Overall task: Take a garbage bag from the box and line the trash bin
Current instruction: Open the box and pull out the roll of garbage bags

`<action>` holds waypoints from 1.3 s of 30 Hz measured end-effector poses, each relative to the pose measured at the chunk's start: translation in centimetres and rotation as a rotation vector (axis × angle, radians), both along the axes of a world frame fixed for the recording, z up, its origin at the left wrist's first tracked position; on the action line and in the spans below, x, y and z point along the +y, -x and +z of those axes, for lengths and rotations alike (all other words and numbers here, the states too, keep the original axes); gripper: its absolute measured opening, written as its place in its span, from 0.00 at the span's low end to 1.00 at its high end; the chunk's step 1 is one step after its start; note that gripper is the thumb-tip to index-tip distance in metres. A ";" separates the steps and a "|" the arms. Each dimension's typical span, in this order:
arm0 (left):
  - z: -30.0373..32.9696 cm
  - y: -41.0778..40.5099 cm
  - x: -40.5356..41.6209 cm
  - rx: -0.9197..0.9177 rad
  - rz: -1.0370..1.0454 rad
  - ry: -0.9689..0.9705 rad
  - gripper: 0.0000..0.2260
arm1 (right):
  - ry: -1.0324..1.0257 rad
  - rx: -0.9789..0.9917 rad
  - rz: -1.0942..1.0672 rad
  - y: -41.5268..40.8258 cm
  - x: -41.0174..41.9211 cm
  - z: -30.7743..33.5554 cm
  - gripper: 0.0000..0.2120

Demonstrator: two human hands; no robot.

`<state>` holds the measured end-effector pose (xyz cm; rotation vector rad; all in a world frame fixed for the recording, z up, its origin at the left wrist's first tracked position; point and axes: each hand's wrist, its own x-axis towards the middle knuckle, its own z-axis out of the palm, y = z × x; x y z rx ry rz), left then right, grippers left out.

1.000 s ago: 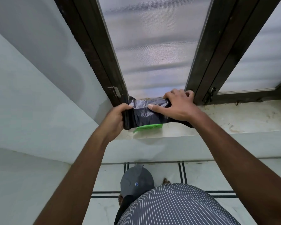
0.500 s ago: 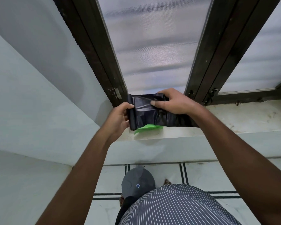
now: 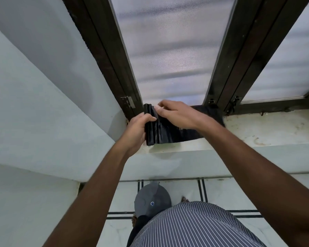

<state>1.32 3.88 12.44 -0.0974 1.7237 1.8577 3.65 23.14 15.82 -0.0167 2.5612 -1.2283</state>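
Left hand: closed around the rolled end of the garbage bag, likely anchoring it.
Right hand: fingers curled, pinching the top edge, seemingly to peel a layer.
Bag: between both hands, above the sill; long axis runs left to right.

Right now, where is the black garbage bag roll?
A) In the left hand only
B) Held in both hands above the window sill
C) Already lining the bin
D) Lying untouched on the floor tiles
B: the left hand grips the rolled end of the black garbage bag roll while the right hand pinches the sheet, over the window sill.
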 end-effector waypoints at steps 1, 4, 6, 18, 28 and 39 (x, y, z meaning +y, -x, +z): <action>0.1 0.1 -0.1 -0.004 0.010 -0.005 0.18 | 0.019 0.014 -0.011 0.1 -0.2 -0.4 0.20; 0.4 0.3 -0.8 -0.062 0.039 -0.013 0.17 | 0.090 0.028 -0.061 0.2 -0.1 -1.8 0.23; 0.5 0.5 -1.7 -0.098 0.062 -0.012 0.14 | 0.075 0.032 -0.070 0.0 0.3 -2.1 0.26; 0.8 -0.2 -2.1 -0.069 0.018 -0.028 0.12 | -0.165 0.024 -0.031 0.6 1.9 -0.9 0.30; 0.7 -0.1 -1.4 -0.116 0.036 -0.094 0.20 | 0.114 -0.036 0.036 0.7 0.8 -1.7 0.12; 0.6 0.0 -2.9 -0.022 0.012 0.009 0.16 | -0.210 -0.028 -0.013 0.6 3.3 -1.2 0.27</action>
